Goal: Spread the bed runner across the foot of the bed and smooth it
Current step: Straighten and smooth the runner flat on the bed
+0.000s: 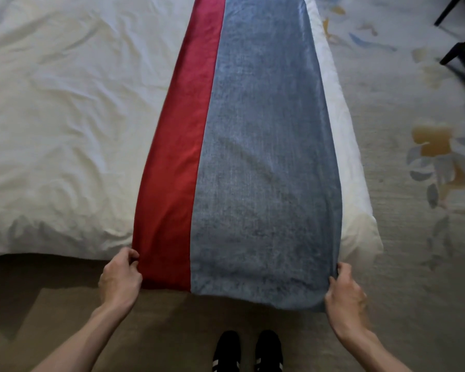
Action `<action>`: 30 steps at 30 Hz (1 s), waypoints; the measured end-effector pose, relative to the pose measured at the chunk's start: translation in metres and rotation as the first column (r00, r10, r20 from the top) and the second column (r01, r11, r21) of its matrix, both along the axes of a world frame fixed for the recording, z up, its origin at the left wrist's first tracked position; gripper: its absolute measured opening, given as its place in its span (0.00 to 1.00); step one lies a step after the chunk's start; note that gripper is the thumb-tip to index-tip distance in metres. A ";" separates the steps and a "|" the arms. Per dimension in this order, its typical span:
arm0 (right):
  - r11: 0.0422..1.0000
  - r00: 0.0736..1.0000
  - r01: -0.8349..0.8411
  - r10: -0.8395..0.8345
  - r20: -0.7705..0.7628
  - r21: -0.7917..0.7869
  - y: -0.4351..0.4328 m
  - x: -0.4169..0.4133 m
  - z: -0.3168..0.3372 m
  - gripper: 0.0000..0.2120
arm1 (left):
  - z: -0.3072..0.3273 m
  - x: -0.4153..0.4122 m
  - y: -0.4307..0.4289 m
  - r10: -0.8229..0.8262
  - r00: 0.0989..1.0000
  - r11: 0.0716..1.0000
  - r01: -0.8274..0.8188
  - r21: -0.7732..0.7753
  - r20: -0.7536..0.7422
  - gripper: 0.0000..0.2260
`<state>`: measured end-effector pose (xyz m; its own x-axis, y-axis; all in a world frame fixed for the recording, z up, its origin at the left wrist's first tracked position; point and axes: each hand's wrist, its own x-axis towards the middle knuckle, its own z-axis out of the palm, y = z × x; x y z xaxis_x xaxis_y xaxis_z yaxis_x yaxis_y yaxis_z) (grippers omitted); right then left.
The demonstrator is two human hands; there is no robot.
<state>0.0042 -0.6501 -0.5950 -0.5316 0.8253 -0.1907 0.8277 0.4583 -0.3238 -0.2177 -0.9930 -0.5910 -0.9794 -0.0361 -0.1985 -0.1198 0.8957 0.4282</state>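
The runner [242, 157] already lies flat on the white bed [65, 103], close along its right edge, so the step in hand looks like the last squaring and tensioning of the near end. Its long axis runs straight away from the person, from the near bed edge up out of the top of the view; the far end is not visible. A red band [177, 157] runs down its left side, with blue-grey cloth filling the rest. The near end hangs over the bed edge, above the carpet [414, 237].

The left hand [120, 280] pinches the red corner, fingers curled round the hem. The right hand [345, 292] grips the blue-grey corner the same way. Both corners are held level and well apart.

Next, I judge, an even pull toward the person with both hands, then letting the end drop and stroking the cloth flat; uneven pull would skew the band line.
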 end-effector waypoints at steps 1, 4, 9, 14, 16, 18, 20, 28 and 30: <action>1.000 1.000 0.004 -0.004 0.017 -0.013 0.001 -0.002 0.000 0.10 | 0.001 -0.002 0.003 0.002 1.000 1.000 -0.002 -0.006 0.011 0.06; 0.999 1.000 0.023 -0.022 0.022 -0.049 0.002 -0.013 0.005 0.12 | 0.005 -0.008 0.017 -0.032 0.999 0.998 0.030 -0.053 -0.040 0.10; 0.977 0.992 -0.092 0.107 -0.071 0.194 0.009 -0.061 0.026 0.26 | 0.022 -0.028 0.066 -0.382 0.896 0.921 0.349 -0.174 -0.226 0.26; 0.845 0.861 -0.508 0.496 0.111 0.167 0.038 -0.126 0.039 0.31 | 0.019 -0.066 0.120 -0.678 0.734 0.717 0.648 -0.255 -0.042 0.31; 0.776 0.768 -0.627 0.603 0.217 0.062 0.052 -0.141 0.031 0.31 | 0.012 -0.077 0.128 -0.673 0.736 0.703 0.665 -0.252 0.067 0.29; 0.756 0.721 -0.654 0.629 0.291 -0.015 0.064 -0.143 0.025 0.31 | 0.006 -0.082 0.124 -0.669 0.736 0.692 0.668 -0.275 0.105 0.28; 0.766 0.718 -0.641 0.620 0.314 -0.047 0.069 -0.139 0.021 0.33 | 0.002 -0.083 0.116 -0.669 0.736 0.687 0.664 -0.295 0.100 0.28; 0.797 0.744 -0.600 0.586 0.321 -0.066 0.057 -0.140 0.036 0.33 | 0.011 -0.080 0.121 -0.668 0.743 0.699 0.643 -0.312 0.035 0.29; 0.801 0.769 -0.599 0.573 0.283 0.005 0.055 -0.147 0.044 0.32 | 0.016 -0.084 0.125 -0.694 0.719 0.678 0.654 -0.336 -0.001 0.29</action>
